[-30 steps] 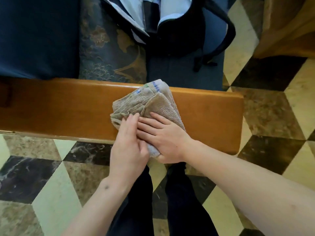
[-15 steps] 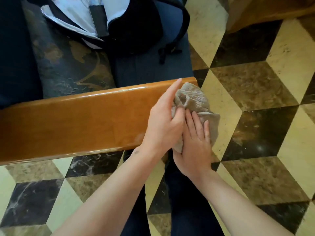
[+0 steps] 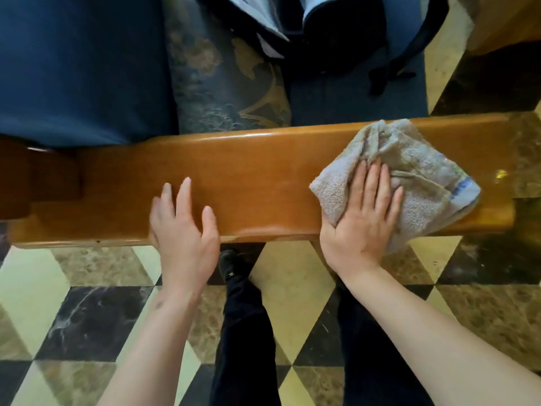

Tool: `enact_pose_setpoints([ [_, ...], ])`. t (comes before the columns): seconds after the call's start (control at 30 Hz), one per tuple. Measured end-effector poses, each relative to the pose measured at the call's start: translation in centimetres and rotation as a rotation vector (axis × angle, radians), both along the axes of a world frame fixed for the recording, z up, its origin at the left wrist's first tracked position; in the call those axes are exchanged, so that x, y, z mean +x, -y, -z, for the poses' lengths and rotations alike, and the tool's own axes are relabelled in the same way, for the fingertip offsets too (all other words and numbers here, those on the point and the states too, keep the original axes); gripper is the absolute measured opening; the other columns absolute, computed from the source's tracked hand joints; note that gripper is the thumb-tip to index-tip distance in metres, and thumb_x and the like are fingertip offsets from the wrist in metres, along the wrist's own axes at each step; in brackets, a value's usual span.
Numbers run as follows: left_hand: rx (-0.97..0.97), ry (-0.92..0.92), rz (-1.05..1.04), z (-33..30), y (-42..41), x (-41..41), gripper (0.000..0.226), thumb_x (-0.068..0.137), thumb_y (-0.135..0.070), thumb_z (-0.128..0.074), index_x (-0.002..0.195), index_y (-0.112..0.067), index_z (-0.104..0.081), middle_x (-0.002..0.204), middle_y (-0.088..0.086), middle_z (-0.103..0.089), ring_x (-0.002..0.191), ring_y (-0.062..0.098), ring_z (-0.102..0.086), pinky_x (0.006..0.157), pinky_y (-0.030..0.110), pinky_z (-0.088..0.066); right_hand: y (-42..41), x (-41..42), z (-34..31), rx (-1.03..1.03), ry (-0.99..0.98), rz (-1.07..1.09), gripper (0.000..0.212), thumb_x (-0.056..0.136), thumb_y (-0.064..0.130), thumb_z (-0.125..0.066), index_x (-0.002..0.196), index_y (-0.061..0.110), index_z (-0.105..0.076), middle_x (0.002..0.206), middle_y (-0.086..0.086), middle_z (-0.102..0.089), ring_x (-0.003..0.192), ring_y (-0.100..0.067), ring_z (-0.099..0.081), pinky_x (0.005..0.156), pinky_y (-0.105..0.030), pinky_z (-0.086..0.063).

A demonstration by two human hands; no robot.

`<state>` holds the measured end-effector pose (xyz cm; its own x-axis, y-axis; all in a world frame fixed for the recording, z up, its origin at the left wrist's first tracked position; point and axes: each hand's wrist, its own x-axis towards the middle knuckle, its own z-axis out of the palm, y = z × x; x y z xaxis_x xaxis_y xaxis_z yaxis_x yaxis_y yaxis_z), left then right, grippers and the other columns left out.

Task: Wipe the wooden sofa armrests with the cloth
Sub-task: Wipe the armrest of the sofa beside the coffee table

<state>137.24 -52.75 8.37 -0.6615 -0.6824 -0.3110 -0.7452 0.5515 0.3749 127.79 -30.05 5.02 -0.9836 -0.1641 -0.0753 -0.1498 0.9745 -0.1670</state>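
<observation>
A glossy brown wooden armrest (image 3: pixel 263 171) runs across the view from left to right. A crumpled beige cloth (image 3: pixel 415 168) with a blue-marked label lies on its right part, close to the end. My right hand (image 3: pixel 363 218) presses flat on the cloth's near left side, fingers spread and pointing away from me. My left hand (image 3: pixel 184 230) rests on the armrest's near edge, left of centre, fingers apart, holding nothing. The two hands are well apart.
Beyond the armrest are a blue sofa seat (image 3: pixel 73 68), a patterned dark cushion (image 3: pixel 222 83) and a dark bag (image 3: pixel 336 30) with straps. Marble floor tiles (image 3: pixel 87 317) in a cube pattern lie below. My dark-trousered legs (image 3: pixel 243 332) stand near the armrest.
My left hand has let go of the cloth and moved left onto the bare armrest. The cloth now lies on top near the right end, under my right hand alone.
</observation>
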Motion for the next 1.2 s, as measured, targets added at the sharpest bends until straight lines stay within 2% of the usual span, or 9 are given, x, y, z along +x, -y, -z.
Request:
enact_pose_setpoints([
  [0.17, 0.076, -0.080, -0.139, -0.3, 10.4, 6.5, 0.053, 0.100, -0.042, -0.040, 0.152, -0.039, -0.027, 0.163, -0.002, -0.027, 0.150, 0.028, -0.021, 0.118, 0.046, -0.021, 13.7, 7.4, -0.2, 0.009, 0.041, -0.328, 0.089, 0.091, 0.049, -0.038, 0.163, 0.005, -0.010, 0.171, -0.016, -0.013, 0.159, -0.032, -0.009, 0.128, -0.055, -0.006],
  [0.3, 0.112, -0.196, -0.296, -0.8, 18.3, 11.3, 0.047, 0.102, -0.029, -0.042, 0.149, -0.021, -0.038, 0.149, 0.005, -0.046, 0.137, 0.025, -0.043, 0.115, 0.049, -0.038, 25.4, 11.2, -0.2, -0.020, 0.051, -0.622, 0.090, 0.088, 0.050, -0.042, 0.162, 0.006, -0.015, 0.170, -0.016, -0.017, 0.159, -0.030, -0.012, 0.129, -0.051, -0.006],
  [0.47, 0.100, -0.300, -0.415, -1.0, 21.0, 13.5, 0.041, 0.103, -0.040, -0.043, 0.141, -0.026, -0.047, 0.137, -0.005, -0.059, 0.125, 0.013, -0.054, 0.104, 0.039, -0.047, 31.6, 12.2, -0.1, -0.091, 0.012, -0.808, 0.085, 0.091, 0.044, -0.057, 0.159, 0.004, -0.027, 0.167, -0.018, -0.028, 0.157, -0.032, -0.021, 0.128, -0.052, -0.015],
  [0.63, 0.071, -0.264, -0.337, -0.5, 18.2, 12.3, 0.045, 0.102, -0.031, -0.042, 0.144, -0.017, -0.048, 0.141, 0.003, -0.056, 0.131, 0.021, -0.049, 0.108, 0.036, -0.039, 29.9, 10.0, 0.3, -0.090, -0.006, -1.021, 0.080, 0.094, 0.044, -0.050, 0.160, 0.004, -0.028, 0.168, -0.016, -0.027, 0.157, -0.030, -0.019, 0.129, -0.048, -0.012],
  [0.73, 0.024, -0.210, -0.301, -0.7, 15.5, 10.6, 0.047, 0.098, -0.024, -0.037, 0.140, -0.010, -0.052, 0.143, 0.012, -0.053, 0.132, 0.032, -0.046, 0.110, 0.047, -0.039, 28.3, 8.1, 0.3, -0.076, 0.011, -1.160, 0.077, 0.097, 0.045, -0.048, 0.162, 0.010, -0.025, 0.170, -0.011, -0.023, 0.159, -0.027, -0.015, 0.130, -0.045, -0.007],
  [0.83, 0.030, -0.175, -0.288, -0.9, 12.0, 8.9, 0.048, 0.097, -0.029, -0.034, 0.138, -0.012, -0.052, 0.145, 0.012, -0.049, 0.133, 0.033, -0.043, 0.111, 0.054, -0.037, 25.0, 6.0, 0.3, -0.184, 0.037, -1.232, 0.069, 0.098, 0.042, -0.049, 0.159, 0.014, -0.035, 0.167, -0.007, -0.032, 0.157, -0.025, -0.022, 0.129, -0.045, -0.010],
  [0.9, -0.002, -0.118, -0.265, -1.0, 9.3, 7.6, 0.044, 0.098, -0.030, -0.036, 0.136, -0.014, -0.051, 0.148, 0.013, -0.045, 0.136, 0.034, -0.038, 0.113, 0.054, -0.032, 21.7, 4.4, 0.5, -0.227, 0.021, -1.245, 0.064, 0.099, 0.042, -0.050, 0.156, 0.015, -0.041, 0.165, -0.006, -0.036, 0.155, -0.024, -0.027, 0.129, -0.045, -0.013],
  [1.0, -0.047, -0.075, -0.198, -0.8, 4.5, 5.1, 0.036, 0.098, -0.027, -0.044, 0.131, -0.014, -0.052, 0.148, 0.013, -0.043, 0.137, 0.033, -0.034, 0.114, 0.053, -0.029, 16.0, 1.9, 0.6, -0.196, 0.022, -1.232, 0.067, 0.100, 0.046, -0.049, 0.159, 0.019, -0.036, 0.167, -0.003, -0.033, 0.156, -0.022, -0.026, 0.129, -0.045, -0.011],
  [1.2, -0.059, -0.084, -0.008, -0.4, -7.1, -1.7, 0.040, 0.098, -0.018, -0.045, 0.137, -0.009, -0.051, 0.157, 0.018, -0.036, 0.147, 0.035, -0.025, 0.118, 0.054, -0.022, 3.0, -3.5, 0.1, -0.182, 0.064, -1.076, 0.067, 0.099, 0.045, -0.044, 0.160, 0.019, -0.033, 0.169, -0.003, -0.029, 0.157, -0.022, -0.022, 0.129, -0.046, -0.012],
])
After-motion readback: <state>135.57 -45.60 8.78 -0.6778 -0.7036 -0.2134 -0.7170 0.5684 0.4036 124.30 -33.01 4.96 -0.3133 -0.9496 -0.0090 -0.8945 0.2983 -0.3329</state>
